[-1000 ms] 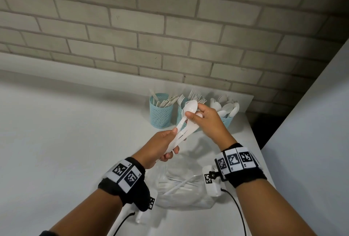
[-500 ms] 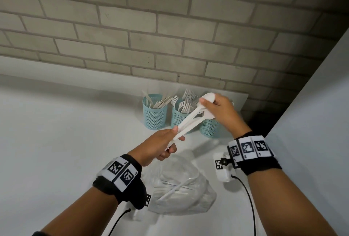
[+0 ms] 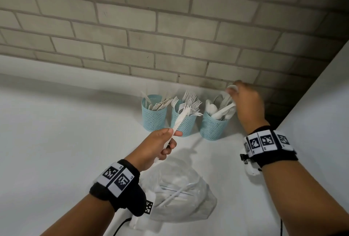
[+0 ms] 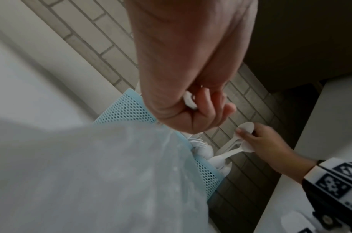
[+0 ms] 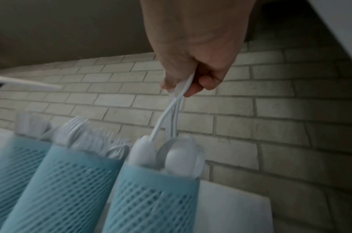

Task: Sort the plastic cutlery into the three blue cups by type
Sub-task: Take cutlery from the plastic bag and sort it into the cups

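Note:
Three blue mesh cups stand in a row by the brick wall: the left cup (image 3: 154,117) holds knives, the middle cup (image 3: 184,125) forks, the right cup (image 3: 213,130) spoons. My right hand (image 3: 235,92) pinches a few white spoons (image 3: 224,110) by their bowls, handles down inside the right cup (image 5: 157,193). The right wrist view shows that pinch (image 5: 183,88) on the spoons (image 5: 171,115). My left hand (image 3: 171,137) grips a white cutlery piece (image 3: 178,120) by its handle. Its head overlaps the forks, so its type is unclear.
A clear plastic bag (image 3: 181,194) with more white cutlery lies on the white table (image 3: 66,141) between my forearms. A white side panel (image 3: 321,122) rises at the right, close to the right cup. The brick wall (image 3: 170,37) stands right behind the cups.
My right hand pulled the spoons out of the shared bundle and carried them right and back, into the right cup. My left hand kept one white piece and stayed before the middle cup.

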Demonstrator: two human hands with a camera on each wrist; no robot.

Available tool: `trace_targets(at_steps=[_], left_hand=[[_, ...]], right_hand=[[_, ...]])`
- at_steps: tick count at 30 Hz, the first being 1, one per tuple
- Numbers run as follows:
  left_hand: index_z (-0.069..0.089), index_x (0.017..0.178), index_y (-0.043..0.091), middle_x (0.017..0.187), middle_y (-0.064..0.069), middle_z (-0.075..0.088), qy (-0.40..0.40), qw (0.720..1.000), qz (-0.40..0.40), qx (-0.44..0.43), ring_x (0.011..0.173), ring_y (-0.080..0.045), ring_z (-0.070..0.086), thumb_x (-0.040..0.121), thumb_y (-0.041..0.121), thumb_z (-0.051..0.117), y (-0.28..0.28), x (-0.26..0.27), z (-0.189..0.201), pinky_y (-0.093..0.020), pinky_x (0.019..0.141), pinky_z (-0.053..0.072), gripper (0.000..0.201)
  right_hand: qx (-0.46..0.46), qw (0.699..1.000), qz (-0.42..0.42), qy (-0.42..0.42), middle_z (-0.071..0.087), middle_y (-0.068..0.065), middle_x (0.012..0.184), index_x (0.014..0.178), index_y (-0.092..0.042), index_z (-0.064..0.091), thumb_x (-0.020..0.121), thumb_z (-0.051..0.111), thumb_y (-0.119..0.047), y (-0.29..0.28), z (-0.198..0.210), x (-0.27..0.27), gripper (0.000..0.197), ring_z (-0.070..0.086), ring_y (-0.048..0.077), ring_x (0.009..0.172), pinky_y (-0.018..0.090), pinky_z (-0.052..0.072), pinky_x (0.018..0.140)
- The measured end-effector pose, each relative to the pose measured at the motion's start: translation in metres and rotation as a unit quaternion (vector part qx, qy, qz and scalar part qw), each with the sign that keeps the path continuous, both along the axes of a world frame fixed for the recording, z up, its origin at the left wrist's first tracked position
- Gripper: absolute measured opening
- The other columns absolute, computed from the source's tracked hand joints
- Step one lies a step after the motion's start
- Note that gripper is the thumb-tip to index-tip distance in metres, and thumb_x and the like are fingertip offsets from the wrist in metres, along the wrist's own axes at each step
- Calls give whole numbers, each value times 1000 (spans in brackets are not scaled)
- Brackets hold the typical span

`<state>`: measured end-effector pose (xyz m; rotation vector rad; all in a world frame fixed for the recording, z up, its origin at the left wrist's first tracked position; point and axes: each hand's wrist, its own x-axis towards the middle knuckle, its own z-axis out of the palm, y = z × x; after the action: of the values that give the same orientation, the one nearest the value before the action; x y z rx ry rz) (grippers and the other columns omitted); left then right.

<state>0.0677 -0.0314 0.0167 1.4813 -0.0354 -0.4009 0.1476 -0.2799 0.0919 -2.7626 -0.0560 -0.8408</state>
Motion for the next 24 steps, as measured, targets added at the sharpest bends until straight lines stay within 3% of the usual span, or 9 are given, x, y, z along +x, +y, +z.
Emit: trace_targets(at_steps=[3,7,8,10,11,15,21,22,24], left_hand=[[61,109,14,63,2,47,15,1000,2,-25,47,-5,34,102,28,33,1,0,-1,-15,43,24,32],[62,106,15,65,2,48,21,999,7,-27,49,-6,36,101,29,33,4,-2,-1,-16,45,26,32],[62,105,15,65,2,48,21,999,7,-26,50,-6,36,101,29,33,4,-3,-1,-16,45,26,32],[62,104,15,66,2,47,23,999,6,-25,51,-6,36,102,28,33,3,-4,-1,-15,46,27,32],[62,105,14,66,2,47,24,999,5,-25,52,-6,36,102,28,34,3,-4,-2,-15,46,27,32],[62,104,13,67,2,47,26,999,2,-22,53,-7,36,102,27,33,0,-6,-1,-15,46,27,32],[63,103,14,67,2,48,23,999,9,-21,53,-7,37,101,27,34,3,-7,-2,-15,47,29,32],[63,102,14,67,2,48,25,999,11,-21,53,-7,37,101,27,34,3,-7,-2,-16,48,29,32],[63,102,14,67,1,48,26,999,13,-23,54,-7,37,101,27,34,2,-7,-3,-16,48,29,32]], right_hand=[[-93,994,11,53,62,18,99,107,-7,59,95,46,-28,4,-24,17,27,58,34,94,34,42,71],[-283,946,-21,157,64,10,97,107,-17,58,80,56,-16,-3,-43,33,28,58,34,85,38,49,75],[-297,938,-37,174,63,10,101,112,-18,56,81,47,-20,-5,-42,35,32,56,35,90,39,46,78],[-255,952,-35,167,58,12,110,118,-17,53,84,23,-31,-6,-39,36,48,50,35,102,40,41,83],[-207,964,-26,163,56,15,112,119,-14,53,87,21,-30,-5,-37,37,48,49,36,103,39,41,83],[-83,983,51,154,54,17,113,121,-12,53,93,50,-28,0,-28,34,32,57,36,101,34,43,75],[-163,981,59,85,60,17,97,100,-11,69,86,53,-43,6,-22,36,38,59,37,92,36,48,70],[-192,976,65,86,61,18,96,101,-12,70,86,48,-45,7,-23,35,43,59,38,91,39,51,71],[-266,954,58,127,57,16,116,120,-17,59,93,41,-39,8,-34,35,39,51,38,107,43,46,84]])
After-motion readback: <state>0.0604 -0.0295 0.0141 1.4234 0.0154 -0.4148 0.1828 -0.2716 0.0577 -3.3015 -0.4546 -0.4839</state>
